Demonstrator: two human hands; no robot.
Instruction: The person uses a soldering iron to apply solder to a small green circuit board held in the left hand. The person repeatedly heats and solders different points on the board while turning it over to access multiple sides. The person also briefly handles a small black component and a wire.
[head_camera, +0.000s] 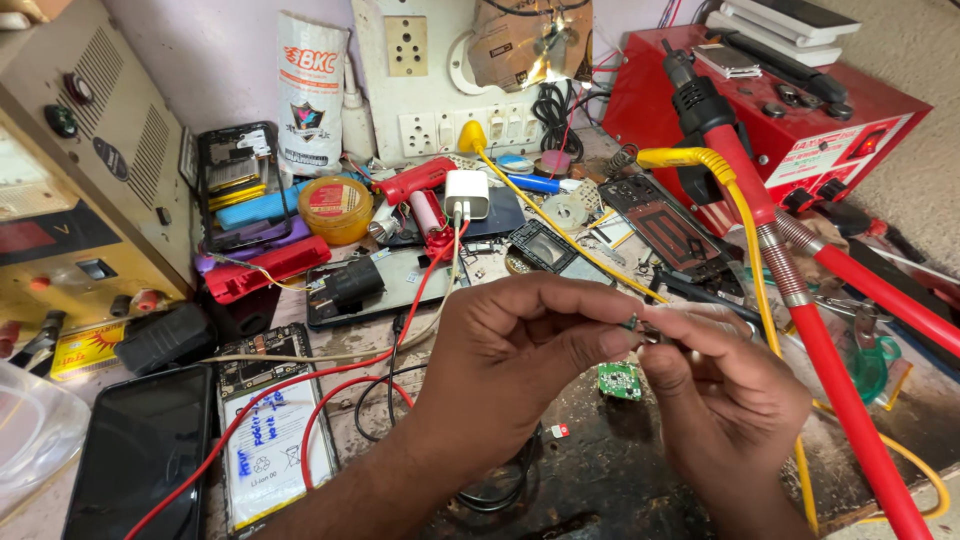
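Hands meet above the cluttered workbench (620, 470). Left hand (510, 350) is curled, thumb and forefinger pinched on a tiny metal part (634, 322); right hand (725, 395) closes its fingertips on the same part from the other side. Both grips are tight, other fingers folded. The part sits between the 2 hands, just above a small green circuit board (620, 380); it is too small to tell its long axis or which way it points.
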